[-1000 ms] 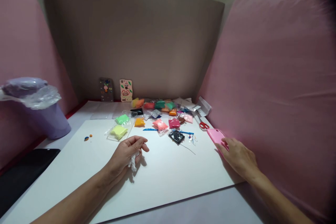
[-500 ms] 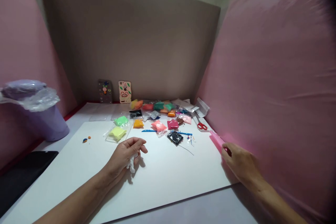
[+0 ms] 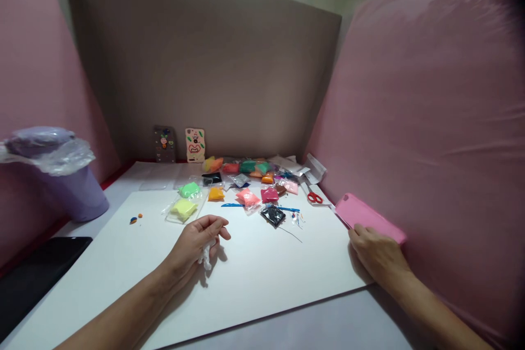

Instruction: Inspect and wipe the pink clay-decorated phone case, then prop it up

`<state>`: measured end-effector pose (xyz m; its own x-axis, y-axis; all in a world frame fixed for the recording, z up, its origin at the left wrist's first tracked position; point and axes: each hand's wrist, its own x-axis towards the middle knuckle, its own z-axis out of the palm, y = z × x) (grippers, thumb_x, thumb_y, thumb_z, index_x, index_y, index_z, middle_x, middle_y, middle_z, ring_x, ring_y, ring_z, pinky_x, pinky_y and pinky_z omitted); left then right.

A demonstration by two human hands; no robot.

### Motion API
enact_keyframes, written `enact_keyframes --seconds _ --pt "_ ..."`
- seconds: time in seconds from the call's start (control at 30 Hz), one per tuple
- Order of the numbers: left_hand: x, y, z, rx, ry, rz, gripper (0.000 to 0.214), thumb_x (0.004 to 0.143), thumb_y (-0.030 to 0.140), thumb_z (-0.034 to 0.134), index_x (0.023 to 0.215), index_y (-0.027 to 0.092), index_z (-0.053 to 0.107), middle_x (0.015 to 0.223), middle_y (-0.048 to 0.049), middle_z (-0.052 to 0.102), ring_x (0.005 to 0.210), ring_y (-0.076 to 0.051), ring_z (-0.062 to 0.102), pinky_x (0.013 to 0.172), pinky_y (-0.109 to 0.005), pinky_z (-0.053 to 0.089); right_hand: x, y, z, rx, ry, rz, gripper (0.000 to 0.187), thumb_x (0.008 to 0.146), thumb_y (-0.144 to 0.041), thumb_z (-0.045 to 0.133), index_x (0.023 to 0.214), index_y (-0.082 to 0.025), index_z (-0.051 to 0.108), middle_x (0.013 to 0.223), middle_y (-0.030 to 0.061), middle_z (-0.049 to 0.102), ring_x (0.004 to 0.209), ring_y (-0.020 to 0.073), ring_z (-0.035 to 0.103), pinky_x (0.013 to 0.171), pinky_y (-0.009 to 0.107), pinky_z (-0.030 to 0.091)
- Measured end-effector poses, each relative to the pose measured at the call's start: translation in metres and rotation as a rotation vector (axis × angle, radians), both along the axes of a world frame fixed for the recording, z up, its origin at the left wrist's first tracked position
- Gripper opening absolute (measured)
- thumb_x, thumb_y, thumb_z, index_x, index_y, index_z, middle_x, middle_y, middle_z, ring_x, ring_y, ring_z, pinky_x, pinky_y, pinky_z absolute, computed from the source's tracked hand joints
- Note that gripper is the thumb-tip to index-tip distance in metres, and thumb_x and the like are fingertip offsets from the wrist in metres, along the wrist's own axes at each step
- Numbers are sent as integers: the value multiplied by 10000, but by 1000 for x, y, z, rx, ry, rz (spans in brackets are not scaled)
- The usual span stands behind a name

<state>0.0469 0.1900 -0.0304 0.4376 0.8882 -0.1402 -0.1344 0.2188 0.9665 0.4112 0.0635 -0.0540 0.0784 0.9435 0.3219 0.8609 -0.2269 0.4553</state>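
My right hand (image 3: 375, 251) grips the near edge of a pink phone case (image 3: 371, 216), which leans tilted by the pink wall at the right end of the white board (image 3: 262, 290). Its fingertips are closed on the rim. Over the middle of the board, my left hand (image 3: 203, 238) is curled around a crumpled white tissue (image 3: 206, 256), part of which hangs below the palm. Beyond the left hand lie a yellow clay packet (image 3: 183, 209) and a green clay packet (image 3: 189, 190). A black clay packet (image 3: 273, 215) sits between the two hands.
Red-handled scissors (image 3: 315, 197) lie near the right wall. Several coloured clay packets (image 3: 248, 197) spread along the back. Two decorated phone cases (image 3: 195, 145) stand against the back wall. A purple bin (image 3: 71, 191) and a black flat object (image 3: 41, 279) are at the left.
My right hand has turned the pink phone case from edge-on so that its broad face shows. The left hand stays in place with the tissue.
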Motion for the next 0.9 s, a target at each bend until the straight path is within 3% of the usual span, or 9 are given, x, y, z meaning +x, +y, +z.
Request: enact_keyframes --seconds 0.17,0.37,0.57,0.63,0.73,0.83,0.9 --pt "-1 0 -1 8 -4 -10 228 801 366 633 873 150 615 746 -8 625 396 -33 444 339 -157 324 8 2 -5 -25 37 -22 281 773 30 432 602 -125 591 618 86 589 504 177 522 472 300 154" --pt "-1 0 -2 8 -1 -4 233 797 374 634 875 156 613 722 1 625 374 -32 434 339 -165 337 11 5 -5 -24 72 36 248 782 -8 441 673 -142 619 716 83 632 641 191 569 498 288 213" --pt "-1 1 -5 23 2 -20 232 785 380 640 840 157 603 744 -15 632 401 -50 463 335 -163 325 -7 4 0 83 173 50 225 855 -212 453 778 -177 662 667 54 617 557 178 535 493 282 258" --pt "-2 2 -6 29 2 -21 228 788 376 635 836 155 600 741 -15 632 386 -41 434 338 -162 327 -23 5 7 138 370 121 213 845 -233 470 848 -194 679 708 55 643 586 186 557 507 283 308" --pt "-1 2 -7 47 15 -15 207 794 342 620 872 152 597 743 -23 638 392 -44 434 348 -158 331 -59 8 28 178 917 288 227 878 -311 477 899 -215 682 808 54 673 702 187 591 617 292 435" --pt "2 -1 -6 69 61 -13 171 776 283 610 875 146 589 722 -27 636 401 -60 455 332 -152 309 -98 2 58 127 1412 384 289 876 -414 501 935 -200 685 726 54 625 650 180 563 515 270 451" --pt "4 -3 -4 78 99 -14 148 763 259 597 857 145 583 699 -21 629 392 -63 455 322 -154 311 -117 -9 76 208 1546 593 282 895 -411 464 926 -239 686 781 72 625 706 197 576 531 286 481"
